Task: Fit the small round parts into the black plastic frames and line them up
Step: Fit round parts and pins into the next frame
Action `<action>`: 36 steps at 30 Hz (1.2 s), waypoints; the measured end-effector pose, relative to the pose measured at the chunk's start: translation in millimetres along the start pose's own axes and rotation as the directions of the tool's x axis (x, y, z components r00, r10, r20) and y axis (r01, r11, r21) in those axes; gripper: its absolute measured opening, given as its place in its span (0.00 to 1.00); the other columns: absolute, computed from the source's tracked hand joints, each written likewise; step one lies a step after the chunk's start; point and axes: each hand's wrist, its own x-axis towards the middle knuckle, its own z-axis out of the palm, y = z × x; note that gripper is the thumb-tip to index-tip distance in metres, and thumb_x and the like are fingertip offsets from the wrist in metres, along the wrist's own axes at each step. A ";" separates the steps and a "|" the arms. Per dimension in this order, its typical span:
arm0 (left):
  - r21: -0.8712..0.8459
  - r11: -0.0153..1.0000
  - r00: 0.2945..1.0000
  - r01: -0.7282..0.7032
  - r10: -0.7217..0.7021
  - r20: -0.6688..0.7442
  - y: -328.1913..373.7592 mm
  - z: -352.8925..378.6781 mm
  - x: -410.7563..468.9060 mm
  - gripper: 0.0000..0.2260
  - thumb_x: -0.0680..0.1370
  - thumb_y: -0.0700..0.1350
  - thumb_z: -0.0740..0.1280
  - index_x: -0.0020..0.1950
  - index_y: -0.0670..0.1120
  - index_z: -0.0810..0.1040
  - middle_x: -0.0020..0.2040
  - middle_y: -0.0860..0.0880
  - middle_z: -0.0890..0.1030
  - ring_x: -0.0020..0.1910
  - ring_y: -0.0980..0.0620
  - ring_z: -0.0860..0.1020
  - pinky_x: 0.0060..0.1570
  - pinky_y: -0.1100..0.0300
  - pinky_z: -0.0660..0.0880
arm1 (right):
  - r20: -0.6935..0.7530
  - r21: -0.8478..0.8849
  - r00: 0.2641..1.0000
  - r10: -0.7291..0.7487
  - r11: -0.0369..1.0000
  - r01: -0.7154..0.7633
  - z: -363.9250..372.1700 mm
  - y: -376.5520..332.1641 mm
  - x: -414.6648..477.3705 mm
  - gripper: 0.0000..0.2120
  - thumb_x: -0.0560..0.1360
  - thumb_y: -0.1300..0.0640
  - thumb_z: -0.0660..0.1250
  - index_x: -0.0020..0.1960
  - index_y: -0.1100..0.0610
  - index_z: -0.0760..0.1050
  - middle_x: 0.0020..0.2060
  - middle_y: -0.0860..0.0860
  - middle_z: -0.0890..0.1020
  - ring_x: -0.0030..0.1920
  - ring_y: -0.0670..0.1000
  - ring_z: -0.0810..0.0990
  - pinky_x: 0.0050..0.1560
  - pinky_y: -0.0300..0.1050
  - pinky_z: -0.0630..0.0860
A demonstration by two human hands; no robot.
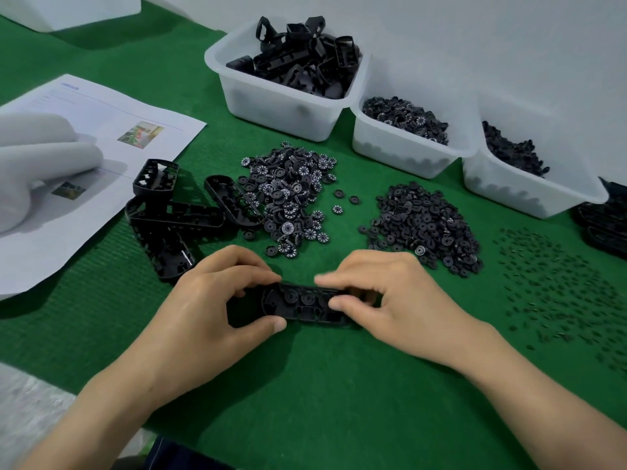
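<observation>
"Black frame [305,305] first, or the place?"

"The place. In the head view, a table [322,385] lies under a ribbed green mat, with a white wall [475,45] along its far edge. Three clear tubs stand in a row at that edge. The left tub [281,106] is heaped with black housings. The middle tub [390,150] and the right tub [509,188] hold small dark pieces."

"And on the mat?"

"A heap of numbered wheels [288,195] sits at the middle, with a heap of plain discs [427,225] to its right. Tiny pins [559,293] are scattered toward the right edge. Loose frames [169,218] are piled left of the wheels, one partly on a printed sheet [118,130] at the left edge. A white glove-like shape [40,157] rests on that sheet; I cannot tell what it is."

"Now the frame."

"It lies flat, long side running left to right, between the heaps and the near edge. It is oblong with rounded ends, glossy, open side up. Round parts [307,296] sit in a row in its pockets."

"The hands?"

"The left hand [217,300] grips the left end, thumb on the near rim, fingers curled over the far rim. The right hand [390,300] pinches the right part between thumb and curled fingers; its fingertips are blurred."
</observation>
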 end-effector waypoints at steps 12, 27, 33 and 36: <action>0.075 0.996 0.997 -0.056 0.051 0.064 14.8 16.5 7.8 0.26 0.66 0.64 0.61 0.58 0.53 0.77 0.53 0.65 0.70 0.55 0.65 0.69 0.54 0.76 0.62 | -0.112 -0.145 0.994 -0.002 0.989 -0.014 -2.5 2.3 -45.8 0.09 0.74 0.64 0.66 0.52 0.60 0.80 0.44 0.50 0.78 0.44 0.47 0.77 0.46 0.37 0.74; -0.008 0.988 0.976 -0.151 0.151 0.154 58.6 72.5 37.6 0.19 0.68 0.58 0.68 0.57 0.54 0.77 0.52 0.64 0.69 0.55 0.65 0.68 0.55 0.78 0.60 | -0.275 -0.001 0.907 0.319 0.943 -0.332 -54.6 46.4 -66.1 0.07 0.69 0.63 0.72 0.46 0.55 0.83 0.33 0.38 0.75 0.36 0.34 0.74 0.36 0.23 0.65; -0.036 0.995 0.987 -0.095 0.099 0.128 56.7 70.2 37.0 0.19 0.65 0.57 0.71 0.54 0.53 0.79 0.52 0.63 0.72 0.51 0.65 0.70 0.49 0.76 0.64 | -0.119 -0.145 0.961 0.250 0.953 -0.266 -43.4 51.5 -13.6 0.09 0.72 0.54 0.70 0.52 0.50 0.80 0.36 0.43 0.74 0.35 0.40 0.71 0.42 0.38 0.70; -0.058 0.996 0.991 -0.073 0.079 0.105 55.9 68.1 36.1 0.19 0.65 0.56 0.72 0.54 0.52 0.79 0.51 0.62 0.72 0.51 0.65 0.71 0.47 0.76 0.66 | -0.086 -0.171 0.960 0.266 0.945 -0.277 -37.9 53.3 0.3 0.10 0.71 0.51 0.70 0.52 0.49 0.80 0.34 0.41 0.71 0.38 0.45 0.72 0.47 0.47 0.74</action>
